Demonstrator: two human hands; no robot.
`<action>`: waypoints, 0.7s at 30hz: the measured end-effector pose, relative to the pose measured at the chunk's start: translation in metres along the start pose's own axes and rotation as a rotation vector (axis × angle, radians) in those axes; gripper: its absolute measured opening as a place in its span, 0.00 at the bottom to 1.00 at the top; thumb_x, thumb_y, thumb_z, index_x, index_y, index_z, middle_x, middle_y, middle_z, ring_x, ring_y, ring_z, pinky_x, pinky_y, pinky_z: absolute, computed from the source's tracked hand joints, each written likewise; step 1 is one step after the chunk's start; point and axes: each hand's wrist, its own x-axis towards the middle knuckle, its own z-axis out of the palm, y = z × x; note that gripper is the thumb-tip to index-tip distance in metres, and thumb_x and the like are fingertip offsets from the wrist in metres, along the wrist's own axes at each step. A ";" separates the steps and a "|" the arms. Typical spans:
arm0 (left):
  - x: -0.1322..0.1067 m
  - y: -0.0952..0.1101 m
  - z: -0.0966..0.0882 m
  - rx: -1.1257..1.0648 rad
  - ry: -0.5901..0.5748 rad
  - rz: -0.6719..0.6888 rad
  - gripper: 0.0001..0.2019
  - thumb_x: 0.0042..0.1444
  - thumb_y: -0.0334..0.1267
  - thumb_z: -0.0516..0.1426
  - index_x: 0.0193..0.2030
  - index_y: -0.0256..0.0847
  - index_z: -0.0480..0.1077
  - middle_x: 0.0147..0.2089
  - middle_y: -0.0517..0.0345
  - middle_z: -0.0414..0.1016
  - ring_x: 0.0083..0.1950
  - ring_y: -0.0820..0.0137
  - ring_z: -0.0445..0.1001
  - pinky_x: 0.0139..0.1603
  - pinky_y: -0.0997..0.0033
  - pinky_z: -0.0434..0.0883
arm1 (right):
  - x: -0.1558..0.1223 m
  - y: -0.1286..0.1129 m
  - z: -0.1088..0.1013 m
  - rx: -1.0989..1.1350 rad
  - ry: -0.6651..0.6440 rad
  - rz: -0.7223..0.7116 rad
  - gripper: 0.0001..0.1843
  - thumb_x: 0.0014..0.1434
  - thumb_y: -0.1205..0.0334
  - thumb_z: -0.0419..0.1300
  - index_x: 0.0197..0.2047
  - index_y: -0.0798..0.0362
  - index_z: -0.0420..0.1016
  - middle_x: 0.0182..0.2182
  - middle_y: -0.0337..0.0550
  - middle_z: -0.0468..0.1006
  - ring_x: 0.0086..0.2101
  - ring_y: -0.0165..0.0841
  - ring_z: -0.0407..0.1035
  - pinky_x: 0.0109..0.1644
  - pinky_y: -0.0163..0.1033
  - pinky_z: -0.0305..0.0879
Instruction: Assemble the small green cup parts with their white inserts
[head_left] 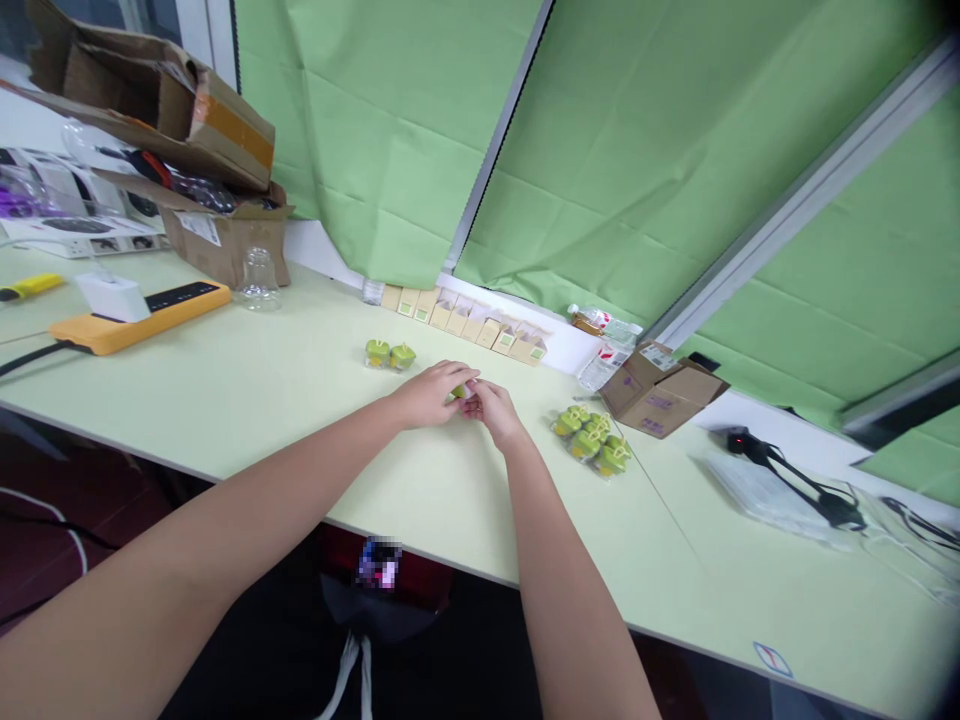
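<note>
My left hand [431, 393] and my right hand [495, 412] meet at the middle of the pale green table [247, 400], with their fingers closed around a small green item [457, 392]. Most of it is hidden by my fingers, and a bit of clear wrapping seems to show. Just left of my hands stand two green apple-shaped items [388, 354] in clear wrap. To the right of my right hand lies a cluster of several similar green items [589, 440].
Several small cardboard boxes [465, 325] line the wall behind. A flattened cardboard carton [660, 385] sits at right. Farther left are a yellow power strip [139, 315] with a white plug block [112, 297], a glass jar [259, 280] and open cartons [217, 230]. Black cables [787, 490] lie at right.
</note>
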 end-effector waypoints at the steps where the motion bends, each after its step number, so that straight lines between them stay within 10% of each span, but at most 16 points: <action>1: 0.000 0.000 0.000 -0.009 0.001 -0.011 0.26 0.58 0.33 0.54 0.65 0.42 0.63 0.63 0.50 0.67 0.65 0.60 0.63 0.66 0.58 0.64 | 0.000 0.000 0.001 -0.023 0.011 -0.017 0.13 0.53 0.52 0.62 0.30 0.54 0.74 0.23 0.39 0.74 0.26 0.30 0.69 0.32 0.35 0.70; 21: 0.004 -0.007 0.005 -0.221 0.002 0.012 0.23 0.56 0.33 0.56 0.60 0.41 0.70 0.58 0.48 0.71 0.57 0.62 0.72 0.60 0.62 0.69 | 0.000 0.001 0.006 -0.170 0.117 -0.038 0.11 0.47 0.56 0.58 0.27 0.54 0.75 0.22 0.37 0.72 0.24 0.28 0.64 0.28 0.34 0.65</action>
